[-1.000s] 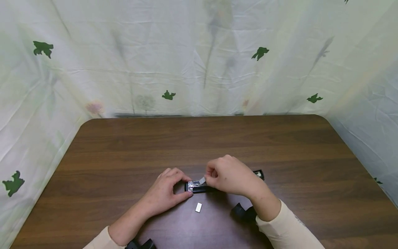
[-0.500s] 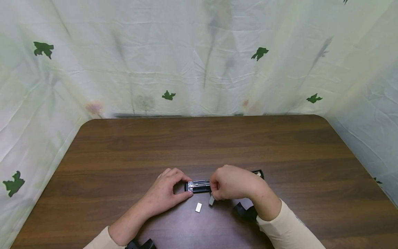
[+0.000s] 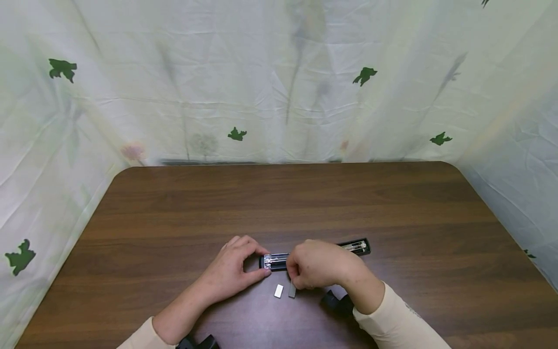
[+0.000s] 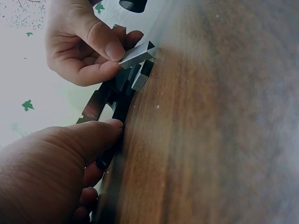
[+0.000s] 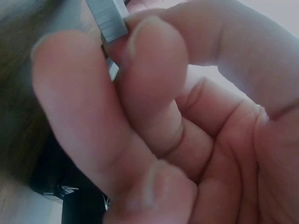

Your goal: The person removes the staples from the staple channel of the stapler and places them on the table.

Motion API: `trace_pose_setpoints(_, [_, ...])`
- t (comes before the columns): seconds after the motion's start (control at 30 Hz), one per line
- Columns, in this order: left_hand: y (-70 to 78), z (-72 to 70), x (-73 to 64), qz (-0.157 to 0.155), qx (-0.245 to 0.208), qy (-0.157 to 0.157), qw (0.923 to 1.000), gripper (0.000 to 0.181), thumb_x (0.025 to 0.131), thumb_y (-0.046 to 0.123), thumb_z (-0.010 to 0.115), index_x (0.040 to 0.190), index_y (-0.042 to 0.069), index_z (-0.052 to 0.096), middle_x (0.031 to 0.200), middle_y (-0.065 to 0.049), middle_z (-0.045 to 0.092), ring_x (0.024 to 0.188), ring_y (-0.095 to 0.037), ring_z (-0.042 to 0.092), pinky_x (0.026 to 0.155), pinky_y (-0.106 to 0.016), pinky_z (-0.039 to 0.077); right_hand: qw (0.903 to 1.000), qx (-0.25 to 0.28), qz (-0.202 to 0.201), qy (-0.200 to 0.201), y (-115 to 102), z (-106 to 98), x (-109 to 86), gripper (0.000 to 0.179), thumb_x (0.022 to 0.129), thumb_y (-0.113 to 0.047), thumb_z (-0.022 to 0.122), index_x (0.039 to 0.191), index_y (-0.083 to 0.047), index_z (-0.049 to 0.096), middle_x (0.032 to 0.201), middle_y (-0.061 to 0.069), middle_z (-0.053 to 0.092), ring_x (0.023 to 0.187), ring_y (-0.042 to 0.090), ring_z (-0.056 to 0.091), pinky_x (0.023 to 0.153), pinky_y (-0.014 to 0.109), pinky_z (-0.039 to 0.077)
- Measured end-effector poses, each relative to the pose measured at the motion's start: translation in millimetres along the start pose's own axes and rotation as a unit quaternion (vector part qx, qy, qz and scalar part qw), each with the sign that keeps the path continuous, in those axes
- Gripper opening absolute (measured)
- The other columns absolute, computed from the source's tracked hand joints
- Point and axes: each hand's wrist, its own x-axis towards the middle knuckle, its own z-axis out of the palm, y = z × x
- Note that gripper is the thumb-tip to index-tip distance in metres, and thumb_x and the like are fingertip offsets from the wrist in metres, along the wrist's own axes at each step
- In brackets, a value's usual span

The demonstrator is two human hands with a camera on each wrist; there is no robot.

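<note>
An opened black stapler [image 3: 274, 262] lies stretched out on the table, its metal channel facing up. Thumb and fingers of my left hand [image 3: 233, 269] grip its left end. My right hand [image 3: 324, 264] hovers at the near side of the stapler, hiding its middle. Between its thumb and fingertips it pinches a grey strip of staples [image 4: 137, 56], which also shows in the right wrist view as a ridged metal strip of staples [image 5: 108, 19]. A second, shorter strip of staples [image 3: 278, 291] rests on the table just in front of the stapler.
The stapler's other arm [image 3: 360, 247] reaches out to the right, behind my right hand. A brown wooden table [image 3: 279, 203] spreads all round. Beyond its far edge hangs a pale curtain [image 3: 261, 87] with green leaf-like shapes. Black wrist gear [image 3: 335, 301] sits under my right forearm.
My right hand has lifted the staple strip from the stapler's channel and brought it toward me, beside the loose strip. The left hand keeps its place on the stapler.
</note>
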Motion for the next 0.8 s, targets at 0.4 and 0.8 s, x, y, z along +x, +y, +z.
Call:
trace_pose_setpoints(0.4, [0.0, -0.1, -0.6, 0.000, 0.001, 0.001, 1.0000, 0.029, 0.073, 0.040, 0.076, 0.098, 0.032, 0.063, 0.094, 0.020, 0.053, 0.090, -0.002, 0.044, 0.082, -0.032, 0.037, 0.9998, -0.009, 0.018, 0.003, -3.0, 1.1, 1.7, 0.021, 0.069, -0.016, 0.070, 0.058, -0.026, 0.055, 0.046, -0.017, 0.047, 0.049, 0.003, 0.046, 0.048, 0.022, 0.038])
trace_pose_setpoints(0.8, [1.1, -0.8, 0.1, -0.009, -0.003, -0.007, 0.9999, 0.028, 0.074, 0.041, 0.075, 0.098, 0.034, 0.062, 0.094, 0.022, 0.051, 0.090, -0.002, 0.043, 0.083, -0.031, 0.037, 0.9964, -0.069, 0.021, 0.044, -6.8, 4.0, 2.2, 0.022, 0.069, -0.020, 0.071, 0.057, -0.027, 0.053, 0.056, -0.015, 0.046, 0.052, 0.006, 0.044, 0.048, 0.024, 0.036])
